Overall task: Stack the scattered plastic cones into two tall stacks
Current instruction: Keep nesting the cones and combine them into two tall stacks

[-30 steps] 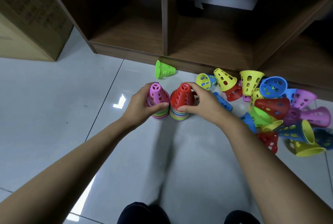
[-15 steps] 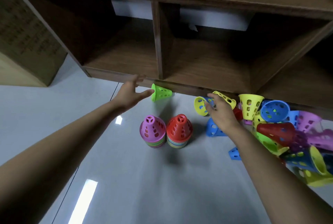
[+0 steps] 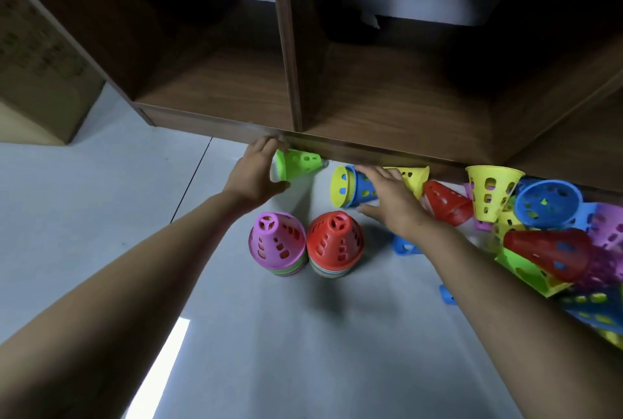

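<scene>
Head view, left hand (image 3: 256, 172): we have left the stacks; it now curls round the green cone (image 3: 298, 164) by the shelf base (image 3: 371, 150)
Right hand (image 3: 387, 196): spread over the blue cone (image 3: 362, 187), grasping nothing yet
Stacks: pink-topped stack (image 3: 276, 243) and red-topped stack (image 3: 333, 243) stand free, side by side
Meaning: we judge each gains a cone next

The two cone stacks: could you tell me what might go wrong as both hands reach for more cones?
1. The right hand reaches past the red-topped stack; drawing back, the forearm could topple it into the pink-topped stack beside it.
2. The green cone at the left hand lies on its side and may roll away.
3. The blue cone looks nested with a yellow one, so both might lift.
</scene>
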